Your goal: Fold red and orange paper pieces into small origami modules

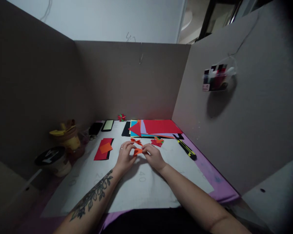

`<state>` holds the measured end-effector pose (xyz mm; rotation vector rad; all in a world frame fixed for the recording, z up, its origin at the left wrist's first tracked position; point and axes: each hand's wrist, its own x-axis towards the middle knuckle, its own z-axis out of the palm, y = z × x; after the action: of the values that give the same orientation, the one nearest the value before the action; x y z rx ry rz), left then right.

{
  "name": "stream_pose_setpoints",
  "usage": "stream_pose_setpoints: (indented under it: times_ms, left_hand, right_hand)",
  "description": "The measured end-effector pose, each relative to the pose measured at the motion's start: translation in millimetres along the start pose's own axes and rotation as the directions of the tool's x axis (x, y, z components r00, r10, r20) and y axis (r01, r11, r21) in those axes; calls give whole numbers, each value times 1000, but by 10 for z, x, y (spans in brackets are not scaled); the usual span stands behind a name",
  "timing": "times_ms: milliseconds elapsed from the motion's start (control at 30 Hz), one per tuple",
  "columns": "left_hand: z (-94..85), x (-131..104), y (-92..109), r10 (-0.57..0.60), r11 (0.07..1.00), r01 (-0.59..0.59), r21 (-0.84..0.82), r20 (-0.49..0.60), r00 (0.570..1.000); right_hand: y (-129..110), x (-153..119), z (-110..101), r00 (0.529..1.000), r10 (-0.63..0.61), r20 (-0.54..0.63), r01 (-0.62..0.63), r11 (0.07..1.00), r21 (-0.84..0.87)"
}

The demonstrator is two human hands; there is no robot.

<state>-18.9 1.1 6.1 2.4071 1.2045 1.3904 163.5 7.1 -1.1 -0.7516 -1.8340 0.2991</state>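
My two hands' (139, 155) grip is pinching a small orange paper piece (138, 151); red-and-orange folded paper pieces (136, 141) are lying just beyond.

Leafy left-forearm tattoo (94, 195), small ring (121, 148), black clothing (151, 221)

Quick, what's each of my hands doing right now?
Left hand: fingers closed on the left side of a small orange paper piece.
Right hand: fingers pinching the same piece's right side.
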Motion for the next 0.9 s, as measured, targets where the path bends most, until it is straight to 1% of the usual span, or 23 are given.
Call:
stream_pose_setpoints:
  times_ms: [67, 100, 200, 300, 333, 400, 467, 533, 667, 767, 833, 900]
  left_hand:
    - [-2, -7, 22, 1, 1000, 0, -27, 30, 1000]
    - [1, -13, 35, -17, 998, 21, -60, 59, 998]
    - [22, -29, 79, -127, 966, 159, -205, 161, 979]
    - [51, -32, 104, -220, 906, 278, -321, 203, 954]
    - [59, -29, 103, -245, 887, 306, -346, 209, 947]
    - [68, -17, 90, -303, 844, 372, -388, 227, 925]
    - [69, 0, 66, -366, 788, 439, -431, 246, 898]
    - [63, 20, 43, -418, 737, 485, -472, 245, 874]
    - [41, 52, 32, -488, 644, 554, -528, 274, 829]
    - [19, 64, 57, -523, 556, 602, -574, 321, 789]
    - [5, 64, 72, -522, 507, 611, -608, 348, 779]
    - [-4, 59, 78, -495, 503, 603, -619, 365, 788]
  right_hand:
    - [-7, -2, 0, 1000, 15, 20, -15, 1000, 1]
    - [-10, -4, 1, 999, 36, 36, -37, 999, 8]
    - [-20, -5, 13, 985, 163, 58, -166, 985, 44]
    - [-22, -1, 32, 939, 339, 55, -343, 932, 119]
    - [-21, 1, 37, 922, 384, 57, -388, 910, 146]
    - [-19, 7, 42, 900, 432, 64, -436, 878, 196]
    - [-21, 14, 40, 898, 434, 79, -439, 865, 243]
    - [-27, 19, 36, 906, 408, 108, -422, 864, 275]
    - [-34, 20, 37, 933, 327, 148, -356, 896, 264]
    - [-20, 14, 49, 937, 320, 138, -346, 902, 258]
    - [-5, 12, 56, 930, 349, 113, -366, 892, 265]
    - [10, 14, 58, 920, 382, 82, -389, 875, 289]
